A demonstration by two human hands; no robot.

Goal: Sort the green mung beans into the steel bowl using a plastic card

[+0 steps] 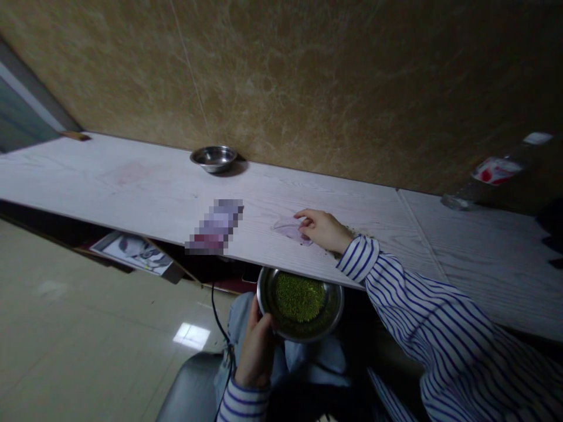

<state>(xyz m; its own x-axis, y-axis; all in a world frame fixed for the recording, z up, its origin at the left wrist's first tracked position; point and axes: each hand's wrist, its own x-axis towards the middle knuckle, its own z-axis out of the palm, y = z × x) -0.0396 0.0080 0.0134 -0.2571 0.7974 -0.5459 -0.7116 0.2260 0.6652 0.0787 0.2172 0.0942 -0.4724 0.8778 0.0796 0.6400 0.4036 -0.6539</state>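
My left hand [255,346] grips the left rim of a steel bowl [336,308], thumb on the near side. The bowl is tilted towards me, just below the table's front edge, and holds many small green beans [299,298]. My right hand [323,228] is low over the tabletop, index finger stretched and the others loosely curled, with a gap between index finger and thumb. A faint purplish patch [285,227] shows under its fingertips; I cannot tell whether it is thin plastic or shadow. Small dark bits lie around the right wrist, partly hidden by it.
A second steel bowl [214,158] stands by the wall. A blurred-out flat item [215,227] lies near the front edge of the pale wooden table [145,202]. At the right a clear bottle [497,171] leans against the wall. Below is an open shelf with a box [136,255].
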